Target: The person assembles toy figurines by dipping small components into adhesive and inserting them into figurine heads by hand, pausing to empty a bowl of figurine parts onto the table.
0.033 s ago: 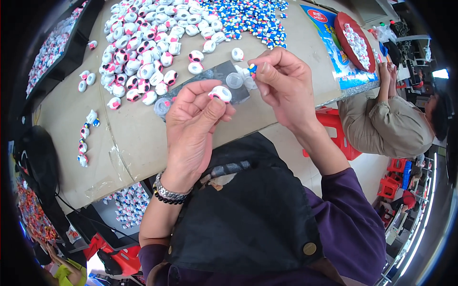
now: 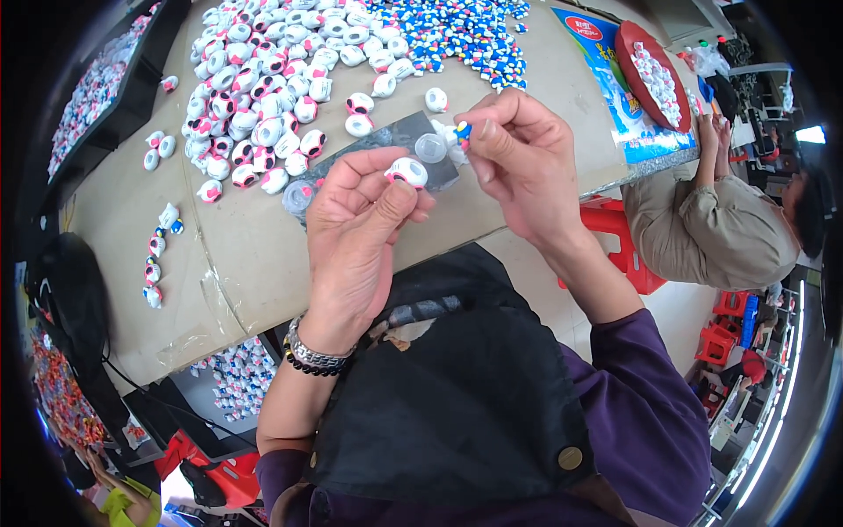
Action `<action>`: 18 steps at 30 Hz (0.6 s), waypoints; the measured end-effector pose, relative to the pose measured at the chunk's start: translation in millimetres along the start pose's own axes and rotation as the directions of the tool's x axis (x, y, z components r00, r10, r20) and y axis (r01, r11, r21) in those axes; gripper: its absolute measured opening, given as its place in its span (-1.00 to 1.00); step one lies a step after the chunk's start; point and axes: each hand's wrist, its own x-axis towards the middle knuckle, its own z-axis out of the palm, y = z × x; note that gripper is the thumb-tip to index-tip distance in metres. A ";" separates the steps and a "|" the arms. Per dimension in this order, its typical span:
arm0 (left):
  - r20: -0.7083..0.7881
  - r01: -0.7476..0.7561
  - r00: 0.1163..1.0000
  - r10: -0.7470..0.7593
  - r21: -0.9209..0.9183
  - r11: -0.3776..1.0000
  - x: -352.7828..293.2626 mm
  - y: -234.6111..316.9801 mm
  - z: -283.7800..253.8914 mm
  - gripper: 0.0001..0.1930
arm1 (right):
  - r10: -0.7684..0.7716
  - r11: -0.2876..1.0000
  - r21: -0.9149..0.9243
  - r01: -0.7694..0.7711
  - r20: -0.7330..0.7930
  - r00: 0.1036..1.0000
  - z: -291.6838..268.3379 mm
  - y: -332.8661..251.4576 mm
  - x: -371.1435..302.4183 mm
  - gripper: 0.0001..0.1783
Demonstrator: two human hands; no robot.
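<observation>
A white toy head (image 2: 407,172) with pink parts and a dark opening is pinched between the thumb and fingers of my left hand (image 2: 358,215). My right hand (image 2: 527,158), a little higher and to the right, pinches a small blue toy body (image 2: 463,132) with yellow and red spots. The two pieces are apart. Below them on the table lies a dark grey slab (image 2: 386,145) bearing a round clear dish (image 2: 430,147). Another clear dish (image 2: 299,197), with something pink in it, is partly behind my left hand.
Beyond my hands spread a heap of white heads (image 2: 263,88) and a pile of blue bodies (image 2: 474,44). Several joined figures (image 2: 154,268) form a row at left. A red plate (image 2: 625,66) holds white pieces, far right. A co-worker (image 2: 720,220) sits beside the table (image 2: 167,329).
</observation>
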 end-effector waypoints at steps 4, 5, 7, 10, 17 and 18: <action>-0.008 -0.094 0.996 0.094 0.050 0.994 -3.0 -5.9 4.4 -0.69 | -0.105 0.994 0.027 0.104 0.057 0.993 4.5 4.5 -10.2 -0.93; -0.006 -0.092 0.996 0.092 0.051 0.994 -2.9 -6.9 4.6 -0.69 | -0.137 0.990 0.022 0.136 0.083 0.987 3.9 5.7 -11.4 -0.94; -0.004 -0.110 0.994 0.110 0.073 0.991 -2.8 -7.7 4.4 -0.70 | -0.143 0.989 -0.026 0.146 0.089 0.986 4.5 6.4 -13.3 -0.94; 0.001 -0.116 0.993 0.117 0.071 0.991 -5.8 -6.7 6.2 -0.71 | -0.159 0.979 -0.106 0.172 0.116 0.980 7.2 6.7 -16.0 -0.95; 0.039 -0.173 0.985 0.169 0.197 0.965 -15.0 -6.5 6.0 -0.75 | -0.216 0.927 -0.265 0.265 0.199 0.956 8.3 8.5 -26.7 -0.96; 0.060 -0.206 0.979 0.197 0.225 0.952 -17.0 -8.0 4.2 -0.75 | -0.218 0.926 -0.267 0.267 0.198 0.956 8.8 10.7 -28.4 -0.96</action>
